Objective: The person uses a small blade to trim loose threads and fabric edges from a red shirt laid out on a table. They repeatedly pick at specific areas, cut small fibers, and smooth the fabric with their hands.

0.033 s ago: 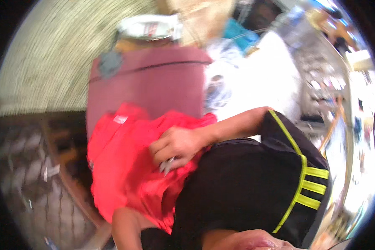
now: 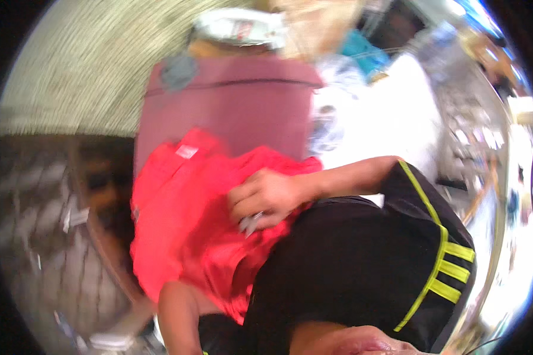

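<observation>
A bright red garment point(image 2: 183, 207) with a small white label point(image 2: 187, 152) lies bunched in front of me, over the near part of a maroon, flat-topped surface. My right hand point(image 2: 265, 201) rests over the cloth's right part with the fingers curled. From under those fingers stick the pointed grey metal tips of what look like small thread snips point(image 2: 251, 225). My left forearm point(image 2: 177, 307) comes up from the lower edge and goes in at the red cloth. The cloth hides my left hand and its fingers.
The maroon surface point(image 2: 231, 112) has a dark line across it and a grey round patch point(image 2: 179, 73). A white printed packet point(image 2: 240, 28) lies beyond it. White sheeting point(image 2: 391, 118) and a teal item point(image 2: 364, 53) are at right. Ribbed matting point(image 2: 89, 71) spreads at far left.
The whole view has shifted a little, so the scene sits further right and slightly higher. My right hand keeps its curled grip over the red cloth.
</observation>
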Motion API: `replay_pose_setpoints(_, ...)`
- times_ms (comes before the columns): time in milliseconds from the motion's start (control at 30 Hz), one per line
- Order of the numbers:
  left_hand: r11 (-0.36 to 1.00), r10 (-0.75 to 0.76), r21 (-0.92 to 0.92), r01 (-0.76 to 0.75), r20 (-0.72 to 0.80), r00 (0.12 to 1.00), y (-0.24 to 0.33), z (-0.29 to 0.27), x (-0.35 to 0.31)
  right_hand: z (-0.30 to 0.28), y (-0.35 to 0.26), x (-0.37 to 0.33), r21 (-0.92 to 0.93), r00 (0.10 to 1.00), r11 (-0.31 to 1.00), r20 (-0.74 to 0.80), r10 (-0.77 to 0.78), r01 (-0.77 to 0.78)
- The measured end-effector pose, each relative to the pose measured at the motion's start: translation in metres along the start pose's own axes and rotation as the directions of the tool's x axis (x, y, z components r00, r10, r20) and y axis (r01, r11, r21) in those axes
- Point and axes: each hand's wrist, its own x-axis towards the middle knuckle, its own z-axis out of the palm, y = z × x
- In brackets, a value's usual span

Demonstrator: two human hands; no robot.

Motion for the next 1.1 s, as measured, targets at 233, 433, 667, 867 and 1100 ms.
replay_pose_setpoints(233,0.996,0.088,0.036,-0.082,-0.222,0.971,0.029,-0.029,-0.048,-0.032,-0.013,0.028,0.230,0.961,0.946,0.206,0.184,-0.230)
replay_pose_setpoints(433,0.969,-0.142,0.080,0.236,-0.603,0.785,-0.022,-0.060,-0.132,-0.069,0.007,0.094,0.089,0.958,0.958,0.113,0.262,-0.272)
replay_pose_setpoints(667,0.611,-0.696,-0.252,0.751,-0.622,0.358,-0.168,0.003,-0.208,-0.022,0.089,0.126,-0.038,0.890,0.910,0.194,0.412,-0.413)
replay_pose_setpoints(867,0.402,-0.505,0.049,0.914,-0.821,0.266,-0.172,0.005,-0.240,-0.013,0.090,0.123,-0.148,0.858,0.925,0.344,0.381,-0.351)
replay_pose_setpoints(1100,0.518,-0.613,-0.121,0.847,-0.742,0.269,-0.161,0.011,-0.258,-0.025,0.037,0.139,-0.137,0.832,0.948,0.455,0.317,-0.287)
